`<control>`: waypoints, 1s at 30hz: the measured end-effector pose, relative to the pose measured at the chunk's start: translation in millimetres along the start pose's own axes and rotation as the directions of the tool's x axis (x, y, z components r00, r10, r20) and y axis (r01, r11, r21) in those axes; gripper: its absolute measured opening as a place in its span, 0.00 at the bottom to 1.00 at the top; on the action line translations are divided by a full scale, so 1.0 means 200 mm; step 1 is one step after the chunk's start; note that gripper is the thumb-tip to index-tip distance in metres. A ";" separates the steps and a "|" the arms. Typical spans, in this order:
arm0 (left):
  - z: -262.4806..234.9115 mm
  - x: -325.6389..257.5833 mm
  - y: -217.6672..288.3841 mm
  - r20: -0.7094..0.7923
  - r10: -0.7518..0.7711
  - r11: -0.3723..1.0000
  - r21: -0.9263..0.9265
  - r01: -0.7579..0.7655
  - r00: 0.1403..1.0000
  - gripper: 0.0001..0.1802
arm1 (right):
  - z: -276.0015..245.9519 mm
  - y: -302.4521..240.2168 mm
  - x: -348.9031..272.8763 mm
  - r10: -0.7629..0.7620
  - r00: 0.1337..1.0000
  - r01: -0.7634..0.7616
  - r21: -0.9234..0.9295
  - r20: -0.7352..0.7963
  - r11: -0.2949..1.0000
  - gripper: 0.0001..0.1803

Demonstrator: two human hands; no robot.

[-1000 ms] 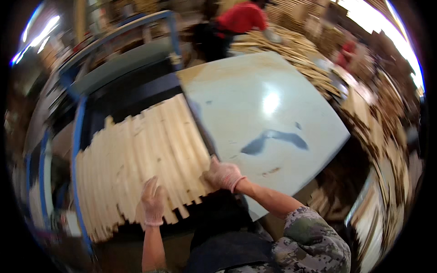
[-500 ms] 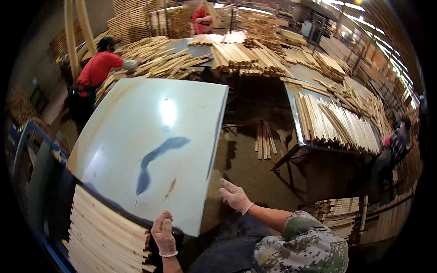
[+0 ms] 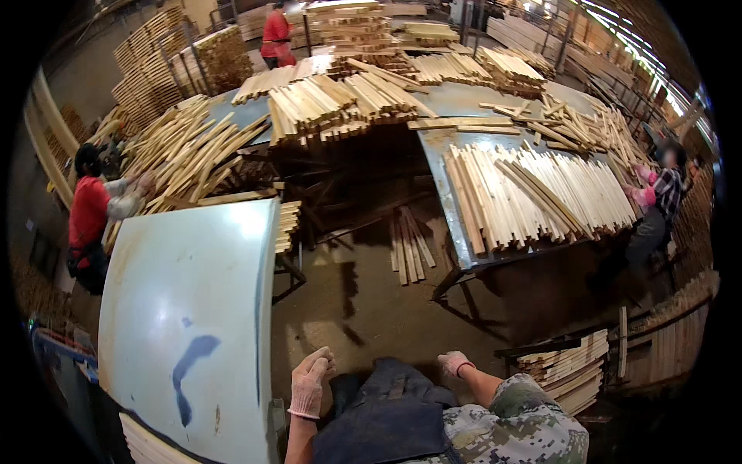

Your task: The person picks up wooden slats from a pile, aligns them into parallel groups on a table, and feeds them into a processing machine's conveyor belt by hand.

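Observation:
My left hand (image 3: pixel 311 383), in a pale knitted glove, is in the air just right of the grey-blue sheet-topped table (image 3: pixel 224 263). Its fingers are loosely bent and hold nothing. On the other side of my dark apron (image 3: pixel 386 417), my right hand (image 3: pixel 454 363) wears a similar glove and hangs over the floor. That hand's fingers are foreshortened and partly hidden; no object shows in it. Neither hand touches the table. A dark curved stain (image 3: pixel 188 375) marks the table's surface.
Light wooden strips (image 3: pixel 147 445) lie at the table's near edge. A table on the right bears a row of strips (image 3: pixel 541 193); more strips (image 3: pixel 407 243) lie on the floor. Stacked wood (image 3: pixel 568 371) stands right. Co-workers (image 3: pixel 91 205) handle strips at left and right (image 3: pixel 665 193).
The view has swung right, so the sheet-topped table now sits further left. My left hand has moved off the table's near corner; my right hand has dropped lower and its fingers show less.

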State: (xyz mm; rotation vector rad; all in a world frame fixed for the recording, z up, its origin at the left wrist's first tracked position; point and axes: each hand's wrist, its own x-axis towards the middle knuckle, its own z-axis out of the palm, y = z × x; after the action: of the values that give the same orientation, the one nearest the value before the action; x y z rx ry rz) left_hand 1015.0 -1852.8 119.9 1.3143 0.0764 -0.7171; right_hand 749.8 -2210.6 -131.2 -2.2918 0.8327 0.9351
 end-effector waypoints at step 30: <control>0.73 2.89 0.86 0.325 -0.277 0.933 0.317 0.172 0.905 0.28 | -1.63 -0.46 1.95 -0.022 0.999 0.036 0.512 -0.033 0.859 0.08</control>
State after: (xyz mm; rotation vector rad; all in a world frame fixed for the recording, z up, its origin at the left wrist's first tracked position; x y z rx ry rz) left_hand 1508.5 -2222.8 54.5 1.4342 -0.1837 -1.1988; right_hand 1174.8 -2494.6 -197.7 -1.8455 0.9250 0.5768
